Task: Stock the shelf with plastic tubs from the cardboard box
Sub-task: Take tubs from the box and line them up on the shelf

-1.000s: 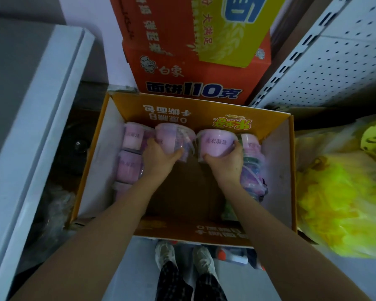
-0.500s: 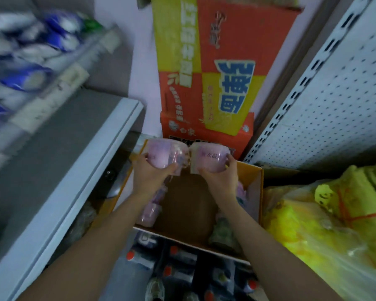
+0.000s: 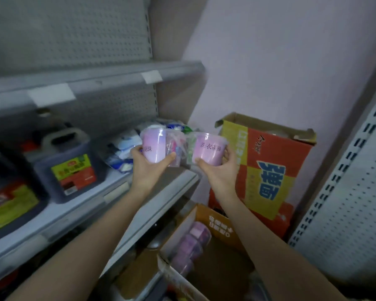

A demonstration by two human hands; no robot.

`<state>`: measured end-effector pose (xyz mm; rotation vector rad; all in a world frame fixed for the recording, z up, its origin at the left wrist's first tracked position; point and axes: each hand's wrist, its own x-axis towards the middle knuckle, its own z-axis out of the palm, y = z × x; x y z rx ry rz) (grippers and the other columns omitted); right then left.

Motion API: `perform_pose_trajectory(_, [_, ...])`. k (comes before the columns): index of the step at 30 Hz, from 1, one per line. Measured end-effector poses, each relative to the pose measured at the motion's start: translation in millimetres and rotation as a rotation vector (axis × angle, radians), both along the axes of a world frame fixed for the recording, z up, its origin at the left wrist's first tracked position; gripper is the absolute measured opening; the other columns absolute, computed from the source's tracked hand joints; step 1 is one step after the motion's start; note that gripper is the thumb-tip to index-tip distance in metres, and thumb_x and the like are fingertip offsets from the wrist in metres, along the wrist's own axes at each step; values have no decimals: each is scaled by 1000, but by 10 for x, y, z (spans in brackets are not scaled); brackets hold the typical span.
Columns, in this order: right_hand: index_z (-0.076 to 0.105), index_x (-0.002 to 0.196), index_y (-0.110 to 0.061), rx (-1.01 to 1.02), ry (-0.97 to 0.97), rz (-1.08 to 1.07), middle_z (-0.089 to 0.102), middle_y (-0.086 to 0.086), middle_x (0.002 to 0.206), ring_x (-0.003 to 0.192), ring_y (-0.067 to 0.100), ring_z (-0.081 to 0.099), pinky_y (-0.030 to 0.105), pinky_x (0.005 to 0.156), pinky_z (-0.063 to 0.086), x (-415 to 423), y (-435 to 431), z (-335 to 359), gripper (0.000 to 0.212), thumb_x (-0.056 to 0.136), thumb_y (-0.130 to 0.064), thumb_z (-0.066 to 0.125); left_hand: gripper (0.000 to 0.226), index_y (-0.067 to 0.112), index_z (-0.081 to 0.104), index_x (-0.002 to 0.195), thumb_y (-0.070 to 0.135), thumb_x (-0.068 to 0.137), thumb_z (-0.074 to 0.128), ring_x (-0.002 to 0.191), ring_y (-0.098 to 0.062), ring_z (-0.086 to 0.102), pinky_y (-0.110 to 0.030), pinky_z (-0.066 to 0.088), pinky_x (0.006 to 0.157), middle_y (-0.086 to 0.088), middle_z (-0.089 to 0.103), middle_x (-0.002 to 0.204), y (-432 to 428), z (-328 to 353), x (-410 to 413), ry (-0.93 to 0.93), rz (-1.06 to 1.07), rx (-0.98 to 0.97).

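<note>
My left hand (image 3: 147,168) grips a pink-labelled plastic tub (image 3: 153,146) from below. My right hand (image 3: 220,170) grips a second pink tub (image 3: 208,148) the same way. Both tubs are upright, side by side, held in the air just above the right end of the grey shelf (image 3: 178,177). The open cardboard box (image 3: 217,222) sits low on the floor below my arms, with several more pink tubs (image 3: 193,242) stacked along its left wall.
Dark jugs (image 3: 67,161) with green and red labels stand on the shelf at left. Blue-white packets (image 3: 126,148) lie behind the tubs. A tall red and yellow carton (image 3: 267,174) stands against the wall. A perforated shelf panel (image 3: 352,209) rises at right.
Both hands lifted the two tubs out of the box and up to shelf height. My view swung from the box upward and left to the shelf.
</note>
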<state>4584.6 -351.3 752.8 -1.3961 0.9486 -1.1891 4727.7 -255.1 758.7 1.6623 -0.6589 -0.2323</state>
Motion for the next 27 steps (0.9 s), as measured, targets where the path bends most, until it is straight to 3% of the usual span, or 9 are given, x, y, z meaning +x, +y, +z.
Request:
perform_pose_trajectory(6, [40, 136, -17, -124, -129, 144, 56, -4, 122, 104, 7, 57, 8, 79, 45, 541, 445, 700, 92, 58, -13, 88, 93, 12, 31, 138, 45, 67, 81, 116, -16, 50, -32, 43, 99, -1, 47, 129, 688, 707, 371, -94, 62, -160])
perform_pose_trajectory(9, [42, 134, -17, -172, -170, 199, 57, -2, 121, 104, 8, 58, 17, 87, 46, 758, 723, 928, 91, 57, -14, 89, 78, 12, 26, 138, 29, 79, 75, 111, -11, 50, -15, 43, 86, 5, 46, 122, 1086, 963, 455, -138, 66, -202])
perform_pose_trajectory(14, [43, 133, -19, -226, -209, 271, 57, -4, 123, 107, 10, 58, 22, 90, 46, 1096, 1306, 1213, 90, 56, -20, 89, 80, 17, 26, 137, 27, 74, 74, 107, -6, 52, -12, 46, 79, 8, 48, 121, 1852, 1228, 600, -179, 46, -248])
perform_pose_trajectory(19, [44, 131, -19, -267, -263, 365, 57, -6, 119, 105, 10, 59, 18, 84, 45, 1360, 1854, 1415, 87, 57, -17, 88, 72, 33, 47, 114, 41, 51, 81, 104, -9, 61, -32, 53, 86, 6, 61, 115, 2539, 1391, 657, -258, 178, -230])
perform_pose_trajectory(23, [44, 128, -22, -311, -303, 461, 58, -9, 113, 101, 5, 60, 6, 73, 46, 1569, 2368, 1582, 83, 58, -15, 87, 83, 30, 49, 118, 48, 46, 86, 107, -15, 58, -42, 52, 90, 4, 59, 116, 3129, 1502, 728, -331, 345, -185])
perform_pose_trajectory(27, [43, 129, -25, -314, -328, 522, 57, -7, 115, 100, 7, 60, 16, 77, 49, 1729, 2769, 1703, 83, 58, -19, 86, 100, 23, 44, 128, 56, 41, 82, 110, -18, 53, -40, 48, 96, 0, 49, 121, 3606, 1651, 698, -403, 482, -131])
